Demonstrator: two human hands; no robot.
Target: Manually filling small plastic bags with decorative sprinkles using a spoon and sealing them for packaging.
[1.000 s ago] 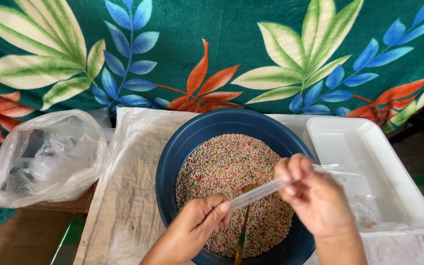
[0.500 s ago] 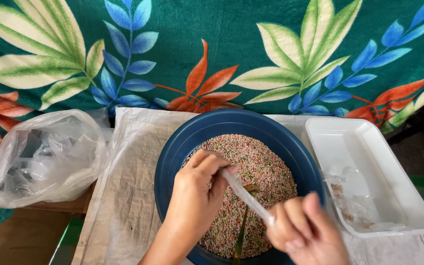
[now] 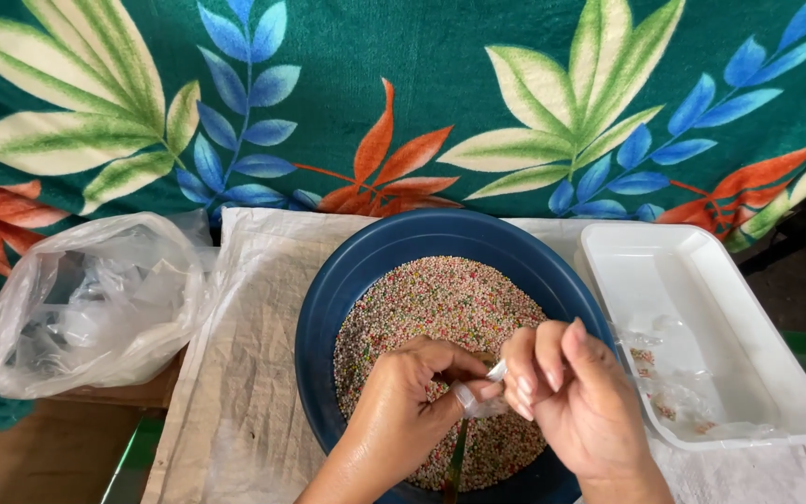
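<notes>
Clear plastic, a small sachet (image 3: 484,399), sits pinched between both hands above the bowl. The left hand (image 3: 403,401) is curled nearly closed, thumb and forefinger gripping the sachet's lower end. The right hand (image 3: 576,392) is bent over from the other side, its fingertips (image 3: 521,385) closed on the sachet's upper edge, the remaining fingers folded loosely. Both hands hover over the near half of a dark blue round bowl (image 3: 347,280), which is filled with tiny multicoloured sprinkles (image 3: 431,299). A thin stick-like handle (image 3: 456,462) pokes up from the sprinkles just below the hands; what it belongs to cannot be told. The bowl stands on a pale woven sheet (image 3: 254,373) spread across the table. Just beside the bowl on the right lies a white rectangular tray (image 3: 627,252) holding a few filled clear sachets (image 3: 669,397). Well to the left sits a crumpled translucent plastic bag (image 3: 95,299). Behind everything hangs a green cloth (image 3: 403,93) printed with large leaves.
</notes>
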